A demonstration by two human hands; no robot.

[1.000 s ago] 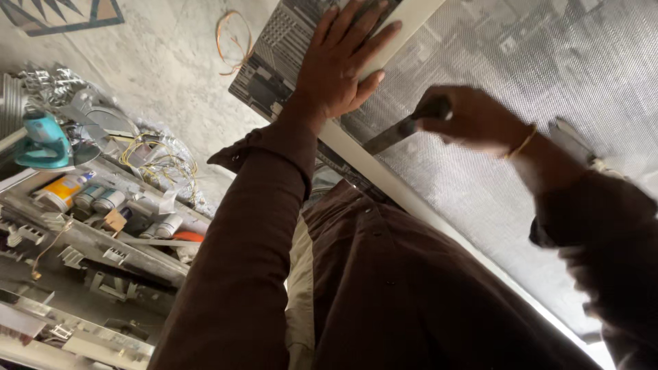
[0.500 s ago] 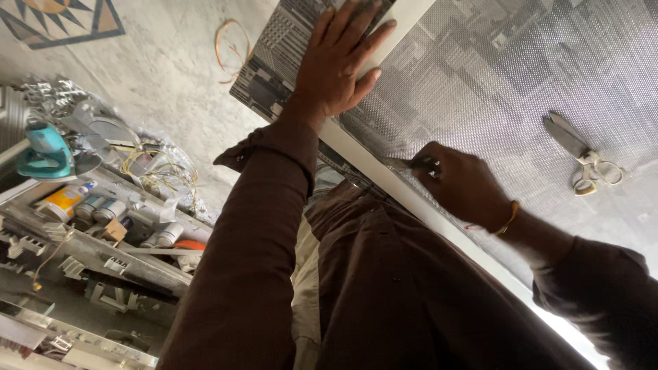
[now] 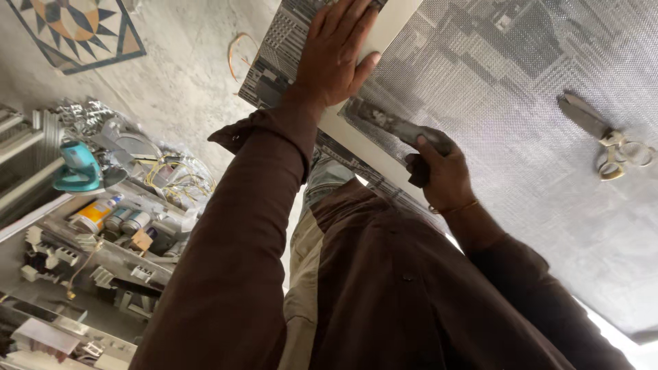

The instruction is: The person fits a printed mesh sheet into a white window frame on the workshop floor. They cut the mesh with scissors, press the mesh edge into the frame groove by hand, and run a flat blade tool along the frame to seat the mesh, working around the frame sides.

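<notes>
Two hands: left hand [image 3: 337, 56] flat on patterned sheet [image 3: 493, 103], right hand [image 3: 439, 171] grip round knife [image 3: 391, 123]; scissors [image 3: 603, 133] nearby.

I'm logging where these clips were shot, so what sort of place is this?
Probably a small workshop. The left hand presses a patterned sheet while the right hand works a blade; scissors lie nearby, and cluttered shelves hold cans and wire.

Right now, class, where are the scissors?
In the head view the scissors lie far right on the grey patterned sheet, apart from the right hand gripping a blade.
</notes>
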